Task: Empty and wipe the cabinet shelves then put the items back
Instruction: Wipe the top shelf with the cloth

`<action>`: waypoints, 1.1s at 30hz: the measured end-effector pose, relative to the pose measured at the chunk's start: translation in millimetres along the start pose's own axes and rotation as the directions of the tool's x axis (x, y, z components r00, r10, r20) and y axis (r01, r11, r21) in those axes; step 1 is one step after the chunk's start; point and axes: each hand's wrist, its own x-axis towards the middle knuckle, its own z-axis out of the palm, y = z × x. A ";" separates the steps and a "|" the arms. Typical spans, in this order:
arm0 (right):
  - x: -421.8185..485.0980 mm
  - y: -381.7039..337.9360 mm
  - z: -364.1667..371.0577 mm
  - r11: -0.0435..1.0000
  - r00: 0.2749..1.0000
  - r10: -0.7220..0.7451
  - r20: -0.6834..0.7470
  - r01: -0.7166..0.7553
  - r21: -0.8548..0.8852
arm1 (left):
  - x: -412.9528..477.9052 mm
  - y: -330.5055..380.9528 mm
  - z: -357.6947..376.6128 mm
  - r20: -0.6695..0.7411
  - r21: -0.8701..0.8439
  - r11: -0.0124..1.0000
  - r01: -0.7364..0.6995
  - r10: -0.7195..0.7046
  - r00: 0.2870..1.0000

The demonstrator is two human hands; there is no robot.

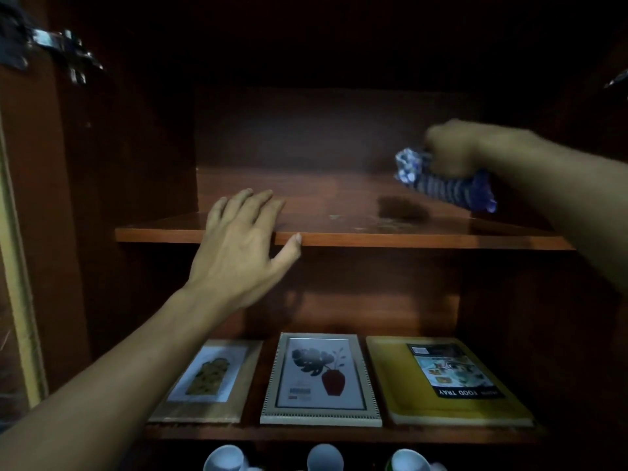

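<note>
The upper wooden shelf [356, 237] of the cabinet holds no items; some pale specks and a dark smear show near its front right. My left hand [243, 243] lies flat on the shelf's front edge, fingers spread, thumb under the lip. My right hand [462, 147] is blurred at the shelf's back right, closed on a bunched blue-and-white patterned cloth [445, 185] that touches the shelf surface.
On the shelf below lie a brown picture frame [210, 379], a silver picture frame [321, 379] and a yellow food tray [445, 379]. Three white cups [324, 457] peek up at the bottom. A metal hinge [64, 52] sits on the left door.
</note>
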 end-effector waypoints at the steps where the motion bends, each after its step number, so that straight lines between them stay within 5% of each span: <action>1: -1.9 1.8 8.9 0.998 0.996 0.025 0.089 -0.019 -0.068 | 1.0 3.0 0.3 0.003 -0.002 1.000 -0.010 0.010 1.000; 5: -11.7 1.0 27.8 0.992 0.947 -0.028 0.321 0.065 -0.106 | 5.6 18.6 2.1 0.018 -0.014 0.998 -0.054 0.054 0.998; 9: -22.0 -13.9 16.7 0.989 0.955 -0.141 0.260 0.123 0.087 | 12.0 39.6 8.1 0.069 -0.011 0.995 -0.098 0.098 0.993; 12: -33.8 -14.9 -4.8 0.902 0.946 -0.236 0.223 0.128 0.411 | 13.2 55.8 12.8 0.072 -0.008 0.992 -0.125 0.125 0.990; 14: -34.5 -4.3 -19.6 0.870 0.968 -0.195 0.158 0.096 0.484 | 14.8 65.3 12.9 0.082 -0.025 0.991 -0.133 0.135 0.987; 18: -25.6 23.2 -31.9 0.996 0.998 -0.049 0.034 0.047 0.075 | 21.5 82.7 11.9 0.089 -0.055 0.986 -0.159 0.164 0.982; 24: -31.9 47.7 7.7 0.908 0.928 0.234 0.290 -0.102 -0.406 | 25.5 100.7 17.8 0.076 -0.055 0.978 -0.203 0.206 0.976; 29: -35.8 47.3 27.5 0.963 0.906 0.201 0.373 -0.113 -0.244 | 26.3 107.7 20.3 0.116 0.002 0.974 -0.226 0.225 0.968; 33: -34.8 41.6 18.5 0.952 0.931 0.026 0.363 -0.134 0.276 | 28.4 107.0 19.2 0.120 -0.007 0.974 -0.225 0.224 0.967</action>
